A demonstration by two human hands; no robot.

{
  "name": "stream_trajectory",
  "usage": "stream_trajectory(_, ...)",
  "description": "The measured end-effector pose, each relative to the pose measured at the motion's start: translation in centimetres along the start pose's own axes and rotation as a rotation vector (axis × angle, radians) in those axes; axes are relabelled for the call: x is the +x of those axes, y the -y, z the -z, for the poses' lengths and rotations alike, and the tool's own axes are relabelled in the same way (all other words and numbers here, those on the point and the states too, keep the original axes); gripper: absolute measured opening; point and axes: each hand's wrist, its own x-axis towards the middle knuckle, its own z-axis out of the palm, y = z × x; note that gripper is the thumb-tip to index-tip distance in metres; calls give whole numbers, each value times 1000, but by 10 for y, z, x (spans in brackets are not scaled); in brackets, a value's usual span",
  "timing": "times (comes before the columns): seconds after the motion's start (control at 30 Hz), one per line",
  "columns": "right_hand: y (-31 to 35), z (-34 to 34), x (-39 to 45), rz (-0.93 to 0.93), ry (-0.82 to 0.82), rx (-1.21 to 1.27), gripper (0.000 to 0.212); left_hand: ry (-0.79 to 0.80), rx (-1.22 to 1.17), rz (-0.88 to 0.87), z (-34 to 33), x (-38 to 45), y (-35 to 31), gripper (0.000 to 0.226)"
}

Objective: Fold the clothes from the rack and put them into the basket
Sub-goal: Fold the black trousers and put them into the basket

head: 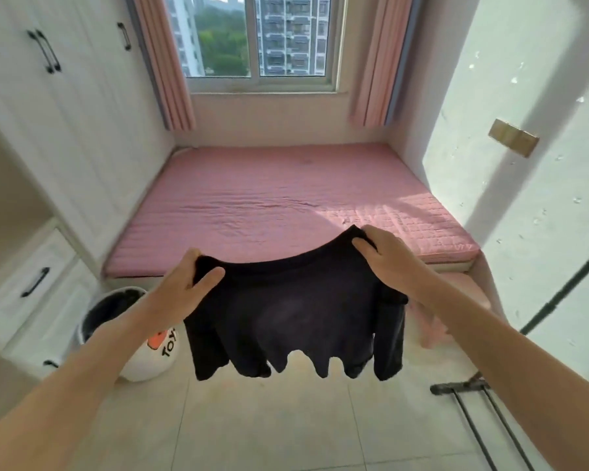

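Open pink mattress [269,205] straight ahead, bare to far edge under window. Black top [286,314] hanging across centre, blocking view of floor near front edge. White basket [133,334] low left, by drawers. Black rack [490,402] legs low right. Tiled floor btwn free.

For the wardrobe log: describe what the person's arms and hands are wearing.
Nothing is worn on either. The left hand and right hand are bare: no gloves, rings, watch or bracelets in view. Both forearms are uncovered to the frame edge, no sleeves visible.
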Motion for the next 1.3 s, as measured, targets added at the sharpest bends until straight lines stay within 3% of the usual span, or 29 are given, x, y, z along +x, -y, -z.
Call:
stream_trajectory(0.23, 109, -104, 105, 266, 234, -47, 29, 42, 74, 220, 122, -36, 101, 49)
stream_trajectory(0.33, 142, -136, 131, 418, 383, -197, 42, 48, 84, 312, 158, -55, 128, 48)
stream_trajectory(0.43, 177, -180, 164, 579, 499, -399, 39, 14, 157, 469, 188, -80, 154, 70)
stream_trajectory(0.6, 240, -247, 203, 759, 444, -530, 11, -133, 252, 669, 223, -126, 178, 34)
stream_trajectory(0.67, 269, -265, 212, 823, 401, -583, 21, -149, 336, 803, 232, -150, 182, 17)
stream_trajectory(0.83, 318, -304, 222, 863, 374, -636, 22, -208, 446, 1084, 248, -212, 184, 23)
stream_trajectory(0.9, 332, -320, 226, 851, 376, -543, 22, -282, 409, 1134, 249, -236, 181, 24)
stream_trajectory(0.97, 347, -328, 228, 722, 480, -297, 29, -475, 283, 1138, 245, -257, 174, 22)
stream_trajectory(1.13, 388, -334, 200, 67, 928, 622, 22, -1184, -192, 1029, 227, -282, 159, 19)
stream_trajectory(1.23, 415, -351, 182, 40, 1012, 811, 26, -1409, -214, 1042, 229, -286, 157, 19)
stream_trajectory(1.3, 430, -361, 171, 146, 994, 819, 24, -1411, 18, 1178, 232, -295, 158, 27)
